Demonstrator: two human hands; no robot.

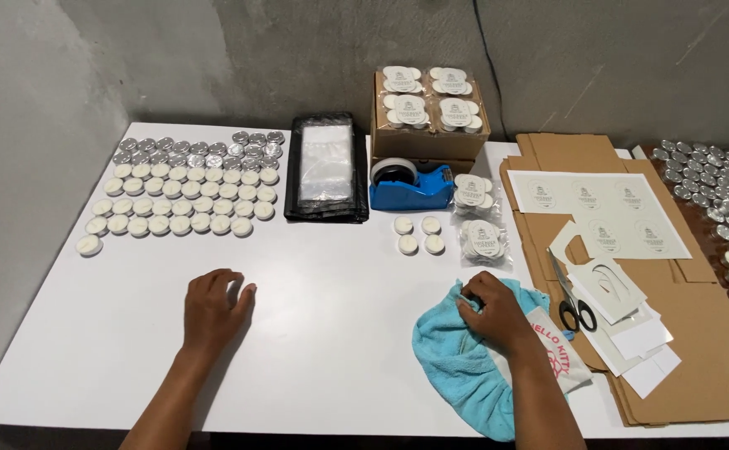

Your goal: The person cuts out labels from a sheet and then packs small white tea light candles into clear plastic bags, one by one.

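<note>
Head view: right hand [491, 310] is bunched on a light blue cloth [456, 358], fingers pinched into its folds near the desk's [331, 333] front edge. Left hand [214, 308] rests flat on the bare white top, fingers loosely curled, gripping nothing. Just beyond the cloth stand four white tealights [419, 235], with scissors [573, 304] to the right on cut paper and a blue tape dispenser [410, 185] farther back.

Both forearms are seen bare to the picture's lower edge; no sleeves, rings or watch are worn on the left hand [213, 307] or right hand [495, 313].
</note>
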